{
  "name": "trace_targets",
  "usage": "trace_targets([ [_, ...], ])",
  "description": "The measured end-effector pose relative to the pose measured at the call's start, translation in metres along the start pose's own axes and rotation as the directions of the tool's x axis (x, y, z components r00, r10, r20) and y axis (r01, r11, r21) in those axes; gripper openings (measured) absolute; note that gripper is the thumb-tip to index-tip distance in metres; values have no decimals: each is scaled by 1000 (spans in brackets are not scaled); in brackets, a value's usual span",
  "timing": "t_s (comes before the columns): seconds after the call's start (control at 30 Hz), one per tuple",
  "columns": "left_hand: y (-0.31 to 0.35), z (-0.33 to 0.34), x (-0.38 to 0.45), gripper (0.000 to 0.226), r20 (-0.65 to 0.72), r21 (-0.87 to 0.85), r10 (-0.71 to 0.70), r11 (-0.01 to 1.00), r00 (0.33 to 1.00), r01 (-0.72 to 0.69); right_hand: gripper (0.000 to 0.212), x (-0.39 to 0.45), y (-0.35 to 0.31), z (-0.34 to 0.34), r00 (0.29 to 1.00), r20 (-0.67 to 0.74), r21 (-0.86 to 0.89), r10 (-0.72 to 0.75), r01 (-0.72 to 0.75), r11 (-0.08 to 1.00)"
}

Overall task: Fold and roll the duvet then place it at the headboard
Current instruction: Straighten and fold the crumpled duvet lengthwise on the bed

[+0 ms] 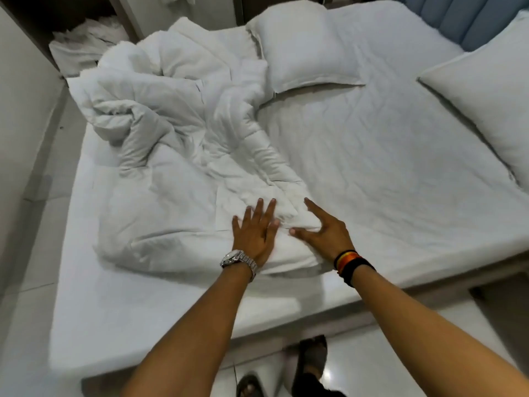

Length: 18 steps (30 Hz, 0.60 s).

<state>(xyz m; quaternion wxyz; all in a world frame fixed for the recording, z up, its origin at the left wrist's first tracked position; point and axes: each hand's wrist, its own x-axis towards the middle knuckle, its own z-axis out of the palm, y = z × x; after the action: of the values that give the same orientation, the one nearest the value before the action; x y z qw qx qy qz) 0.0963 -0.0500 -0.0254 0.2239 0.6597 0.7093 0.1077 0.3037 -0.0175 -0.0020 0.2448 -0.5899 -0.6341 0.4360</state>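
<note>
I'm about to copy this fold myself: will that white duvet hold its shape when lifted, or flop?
The duvet lies crumpled in soft puffy folds, so it will probably sag and flop. It looks bulky yet light for its size. Both hands, left hand and right hand, press it flat, so it may spring back.

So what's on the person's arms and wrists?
Both arms are bare, with no sleeves showing. The left hand has a shiny silver metal watch on its wrist. The right hand has a stack of bands on its wrist: mostly black, with thin red and orange-yellow stripes.
</note>
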Motion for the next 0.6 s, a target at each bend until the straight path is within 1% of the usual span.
trace_targets([
  [0.1,19,15,-44,59,87,20,51,998,995,-53,93,-64,11,-10,997,-10,41,73,-72,997],
  [0.2,44,44,-79,58,162,17,78,997,984,-82,89,-112,42,-33,992,-19,13,128,-128,992],
  [0.37,91,107,-124,58,330,7,116,992,937,-126,95,-176,120,-71,957,-10,-52,288,-288,956],
  [0.43,94,117,-140,61,380,7,136,989,915,-149,94,-190,145,-73,945,5,-151,328,-324,934],
  [0.47,88,115,-147,62,370,4,144,988,918,-156,95,-193,153,-70,938,11,-220,345,-334,916],
  [0.5,77,109,-155,65,326,11,143,988,935,-155,99,-195,156,-63,930,8,-287,366,-349,892],
  [0.53,60,100,-162,68,244,25,128,990,961,-139,103,-196,153,-53,925,-8,-358,379,-356,863],
  [0.57,37,86,-170,70,134,41,94,994,987,-100,107,-195,144,-39,934,-28,-433,357,-333,838],
  [0.6,10,70,-177,71,12,51,38,998,999,-38,107,-193,131,-23,957,-38,-493,287,-268,828],
])
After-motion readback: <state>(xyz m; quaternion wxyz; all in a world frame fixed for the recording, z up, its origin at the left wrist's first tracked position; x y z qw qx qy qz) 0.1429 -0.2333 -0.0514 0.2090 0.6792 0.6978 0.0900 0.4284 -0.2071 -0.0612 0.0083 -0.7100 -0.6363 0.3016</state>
